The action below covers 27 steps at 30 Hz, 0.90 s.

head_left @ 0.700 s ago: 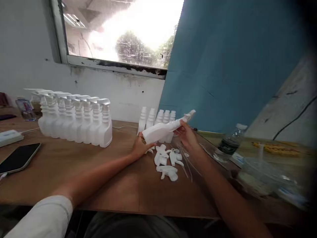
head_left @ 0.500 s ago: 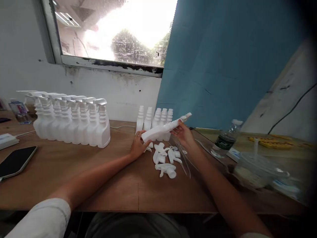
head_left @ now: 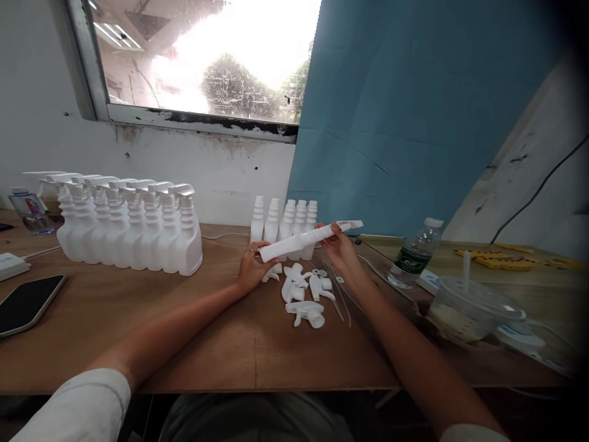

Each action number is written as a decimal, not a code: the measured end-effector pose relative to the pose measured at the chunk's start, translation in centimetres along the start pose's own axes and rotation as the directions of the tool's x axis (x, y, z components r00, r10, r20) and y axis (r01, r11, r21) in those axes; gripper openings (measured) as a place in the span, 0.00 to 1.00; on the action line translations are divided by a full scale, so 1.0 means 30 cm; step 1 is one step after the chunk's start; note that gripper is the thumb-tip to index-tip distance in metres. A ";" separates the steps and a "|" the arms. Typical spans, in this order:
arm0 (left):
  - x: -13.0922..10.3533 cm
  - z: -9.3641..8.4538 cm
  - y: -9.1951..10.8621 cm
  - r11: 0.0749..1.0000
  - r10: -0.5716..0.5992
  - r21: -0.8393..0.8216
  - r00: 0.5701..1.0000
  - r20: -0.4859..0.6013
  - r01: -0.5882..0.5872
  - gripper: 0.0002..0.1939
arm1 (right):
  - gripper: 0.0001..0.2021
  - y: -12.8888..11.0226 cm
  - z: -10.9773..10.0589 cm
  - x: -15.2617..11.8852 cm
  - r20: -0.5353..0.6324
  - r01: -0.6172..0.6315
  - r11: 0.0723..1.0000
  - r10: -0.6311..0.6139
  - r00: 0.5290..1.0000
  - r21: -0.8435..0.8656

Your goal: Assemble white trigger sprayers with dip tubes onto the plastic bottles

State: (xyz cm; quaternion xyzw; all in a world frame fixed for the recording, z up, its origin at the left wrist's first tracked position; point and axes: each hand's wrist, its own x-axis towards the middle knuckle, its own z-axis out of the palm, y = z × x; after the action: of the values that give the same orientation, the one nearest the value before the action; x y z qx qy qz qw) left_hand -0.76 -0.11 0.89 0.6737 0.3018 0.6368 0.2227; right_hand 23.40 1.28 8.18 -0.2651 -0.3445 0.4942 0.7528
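Bottle [head_left: 297, 243], seemingly sprayer-topped, in both hands [head_left: 253, 269] [head_left: 341, 249]

Between left hand [head_left: 251, 269] and right hand [head_left: 341, 250] is a plain white, long plastic spray bottle [head_left: 294, 243]. Below them, white plastic trigger heads [head_left: 302, 307], brown flat tabletop [head_left: 207, 344]; beyond, a blue hanging sheet [head_left: 391, 123].

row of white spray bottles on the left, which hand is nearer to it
Left. The left hand is just right of the row of spray bottles, at the held bottle's base; the right hand is farther right, near that bottle's neck.
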 end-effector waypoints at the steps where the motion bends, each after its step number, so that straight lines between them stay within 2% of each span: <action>1: 0.002 0.002 -0.004 0.998 -0.041 -0.053 0.999 -0.008 0.040 0.21 | 0.09 0.000 0.002 -0.002 0.019 0.004 1.000 -0.004 1.000 -0.001; 3: 0.007 0.006 -0.014 0.970 -0.155 -0.192 0.987 -0.033 0.146 0.22 | 0.10 0.001 0.008 -0.007 0.068 0.010 1.000 -0.010 0.998 -0.008; 6: 0.013 0.013 -0.032 0.875 -0.324 -0.397 0.944 -0.056 0.277 0.26 | 0.13 0.002 0.015 -0.014 0.174 0.039 0.999 -0.033 0.984 -0.029; 9: 0.019 0.013 -0.044 0.792 -0.429 -0.483 0.903 -0.006 0.373 0.26 | 0.16 0.005 0.017 -0.022 0.253 0.043 0.996 -0.023 0.967 -0.072; 12: 0.028 0.001 -0.028 0.609 -0.537 -0.609 0.829 0.156 0.508 0.25 | 0.19 0.004 0.018 -0.038 0.330 0.017 0.992 0.025 0.944 -0.123; 14: 0.036 -0.014 -0.002 0.455 -0.532 -0.676 0.786 0.315 0.579 0.25 | 0.20 -0.005 0.021 -0.053 0.406 0.002 0.990 0.055 0.912 -0.139; 15: 0.041 -0.023 0.011 0.407 -0.517 -0.685 0.770 0.373 0.605 0.26 | 0.20 -0.011 0.022 -0.061 0.450 -0.003 0.990 0.067 0.891 -0.143; 18: 0.055 -0.053 0.025 0.326 -0.529 -0.648 0.701 0.478 0.688 0.26 | 0.21 -0.033 0.029 -0.085 0.582 -0.003 0.990 0.086 0.809 -0.142; 20: 0.064 -0.071 0.007 0.293 -0.556 -0.564 0.617 0.556 0.772 0.25 | 0.20 -0.044 0.034 -0.098 0.642 -0.016 0.992 0.093 0.761 -0.125; 22: 0.072 -0.086 -0.025 0.293 -0.563 -0.437 0.523 0.640 0.850 0.22 | 0.20 -0.052 0.038 -0.109 0.665 -0.036 0.994 0.096 0.741 -0.104; 25: 0.084 -0.105 -0.066 0.314 -0.552 -0.298 0.429 0.715 0.901 0.21 | 0.20 -0.065 0.040 -0.118 0.636 -0.070 0.990 0.132 0.760 -0.121; 27: 0.091 -0.121 -0.079 0.316 -0.526 -0.253 0.391 0.755 0.914 0.22 | 0.17 -0.082 0.037 -0.119 0.548 -0.104 0.987 0.155 0.822 -0.123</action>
State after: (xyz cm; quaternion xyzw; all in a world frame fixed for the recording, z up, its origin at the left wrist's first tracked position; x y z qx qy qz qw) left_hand -4.63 3.16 1.57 0.4731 0.2673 0.2913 0.7874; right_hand 22.93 -2.88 9.77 -0.1654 -0.5507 0.5845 0.5725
